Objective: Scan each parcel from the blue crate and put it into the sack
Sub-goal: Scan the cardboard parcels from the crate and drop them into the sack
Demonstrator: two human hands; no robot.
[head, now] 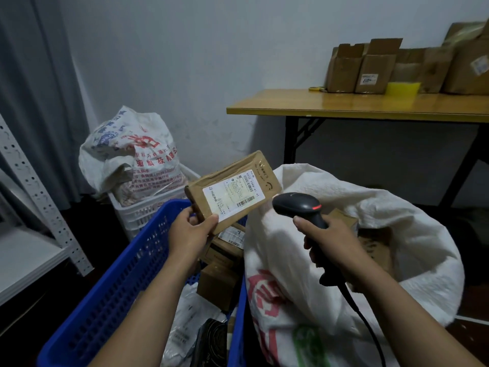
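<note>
My left hand pinches the lower corner of a flat brown cardboard parcel, raised above the blue crate with its white label facing me. Just right of it, my right hand grips a black barcode scanner; its head points at the label and a red light shows on it. The crate holds several more brown boxes and grey and black plastic mailers. The open white woven sack stands to the right of the crate, with cardboard parcels visible inside.
A white basket with a full printed sack stands behind the crate. A wooden folding table at the back right carries several cardboard boxes. White metal shelving stands on the left. The scanner's cable hangs across the sack.
</note>
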